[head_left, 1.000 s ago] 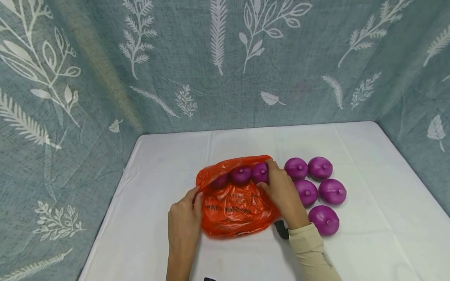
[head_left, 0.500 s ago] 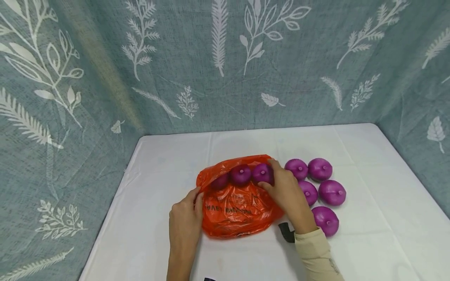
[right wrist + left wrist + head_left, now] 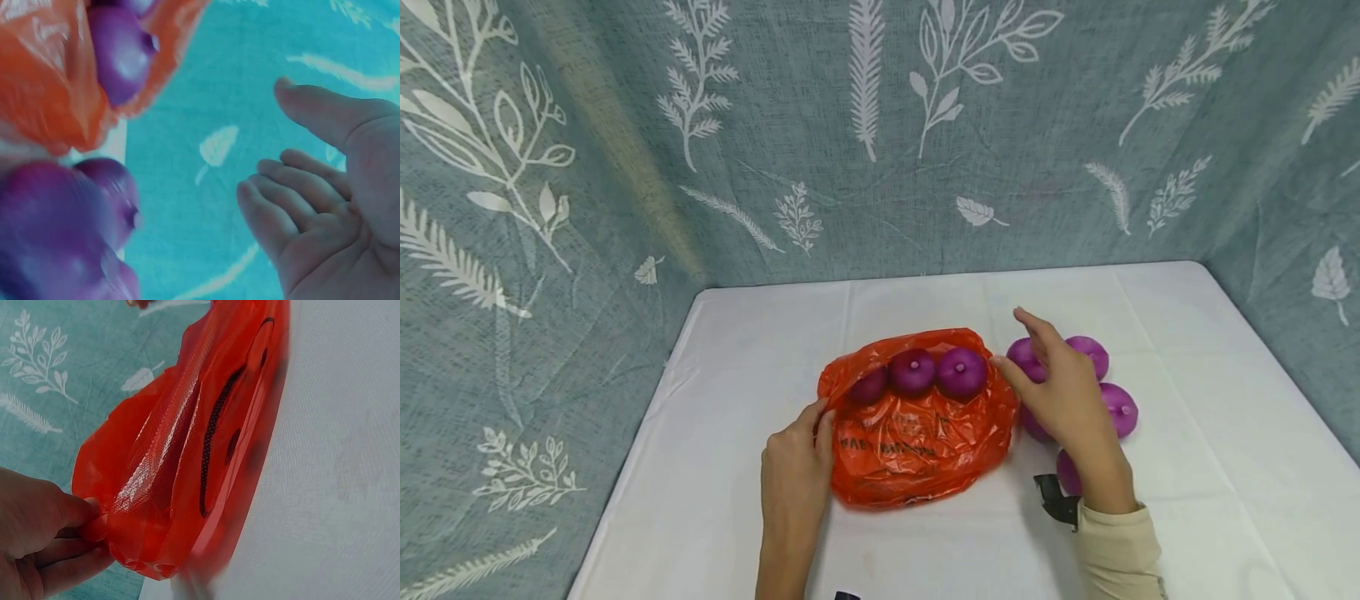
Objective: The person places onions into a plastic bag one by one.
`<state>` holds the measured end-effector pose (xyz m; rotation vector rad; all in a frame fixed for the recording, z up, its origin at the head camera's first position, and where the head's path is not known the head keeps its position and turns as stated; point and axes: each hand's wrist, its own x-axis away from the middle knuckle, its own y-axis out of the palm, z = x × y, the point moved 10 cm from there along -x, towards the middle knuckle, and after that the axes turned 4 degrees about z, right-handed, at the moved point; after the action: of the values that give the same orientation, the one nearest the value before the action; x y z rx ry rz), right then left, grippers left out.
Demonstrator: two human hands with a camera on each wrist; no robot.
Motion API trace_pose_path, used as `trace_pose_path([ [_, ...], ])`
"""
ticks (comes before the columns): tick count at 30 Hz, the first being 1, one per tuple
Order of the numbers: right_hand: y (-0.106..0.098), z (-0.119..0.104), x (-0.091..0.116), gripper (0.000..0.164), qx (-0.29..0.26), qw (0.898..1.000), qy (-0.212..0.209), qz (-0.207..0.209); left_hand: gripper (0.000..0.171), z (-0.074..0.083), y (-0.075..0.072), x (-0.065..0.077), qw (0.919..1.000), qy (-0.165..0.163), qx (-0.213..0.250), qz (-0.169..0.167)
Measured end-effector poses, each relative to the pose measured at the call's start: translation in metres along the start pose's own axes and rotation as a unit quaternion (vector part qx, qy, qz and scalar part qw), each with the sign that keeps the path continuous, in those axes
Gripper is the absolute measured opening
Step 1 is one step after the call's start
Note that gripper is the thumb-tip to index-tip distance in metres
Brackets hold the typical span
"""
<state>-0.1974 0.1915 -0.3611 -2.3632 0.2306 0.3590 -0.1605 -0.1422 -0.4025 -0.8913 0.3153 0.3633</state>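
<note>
An orange-red plastic bag (image 3: 887, 458) with dark lettering lies on the white table, its mouth gaping. Three purple onions sit in the mouth: one at the right (image 3: 962, 372), a middle onion (image 3: 913, 372) and a left onion (image 3: 870, 387) partly covered by plastic. My left hand (image 3: 795, 467) pinches the bag's left edge between thumb and fingers, and the left wrist view shows the gathered plastic (image 3: 156, 487) there. Beyond the bag's right edge, my right hand (image 3: 1067, 400) holds nothing, thumb and fingers spread, over several loose purple onions (image 3: 1120, 410), hiding parts of them.
A white-covered table (image 3: 1210, 467) carries everything. Blue-green cloth (image 3: 880, 225) with white leaf prints stands behind it and at both sides. A black piece (image 3: 1057, 502) sits by my right wrist, and a small dark object (image 3: 847, 596) shows at the bottom edge.
My right hand has let go of the rightmost onion in the bag's mouth and moved right, over the loose onions. My left hand still pinches the bag's edge.
</note>
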Motion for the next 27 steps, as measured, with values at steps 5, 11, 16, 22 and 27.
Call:
trace_pose_path([
  [5,-0.031,0.003,0.007,0.07,-0.031,0.999,0.007,0.043,0.028,0.0,0.0,0.0,1.0,-0.003,-0.002,0.001],
  [11,-0.063,0.02,0.02,0.07,-0.042,0.996,0.016,0.078,0.028,0.001,0.002,0.0,1.0,-0.003,-0.001,-0.001],
  [16,-0.082,0.037,0.031,0.072,-0.043,0.995,0.014,0.084,0.027,0.003,0.0,-0.001,1.0,-0.001,-0.003,0.001],
  [22,-0.091,0.053,0.043,0.075,-0.035,0.998,0.021,0.056,0.028,0.004,0.0,-0.003,1.0,-0.003,-0.003,-0.002],
  [27,-0.084,0.067,0.059,0.077,0.016,0.999,0.048,-0.007,0.028,0.004,-0.001,-0.003,1.0,-0.005,-0.004,-0.005],
])
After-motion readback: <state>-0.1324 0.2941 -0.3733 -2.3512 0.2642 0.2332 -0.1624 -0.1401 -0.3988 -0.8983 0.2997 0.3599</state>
